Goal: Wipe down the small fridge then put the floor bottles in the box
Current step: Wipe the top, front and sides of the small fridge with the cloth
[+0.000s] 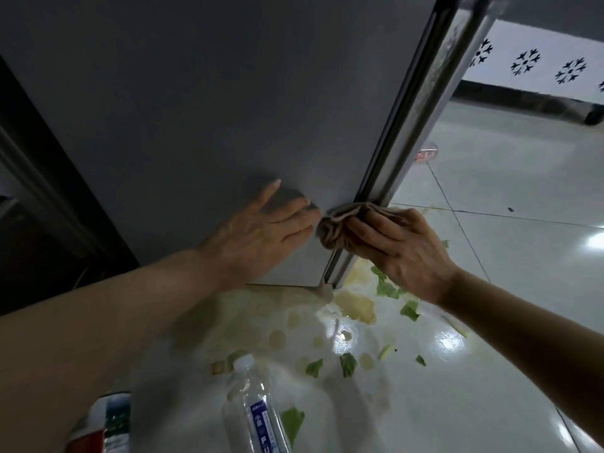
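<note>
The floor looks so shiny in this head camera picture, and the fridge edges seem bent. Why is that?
Head view: bright lamp glare bounces off the wet tiled floor; the grey fridge side sits in dim shadow; the wide-angle lens slants the door edge; the bottle near the bottom edge looks slightly soft.

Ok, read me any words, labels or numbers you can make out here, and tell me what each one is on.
"PU": white letters on the blue label of the clear plastic water bottle lying on the floor; the label runs out of view.
Small white characters above them: too blurred to read.
Red, white and blue labelled bottle under the left forearm: print unreadable.
</note>
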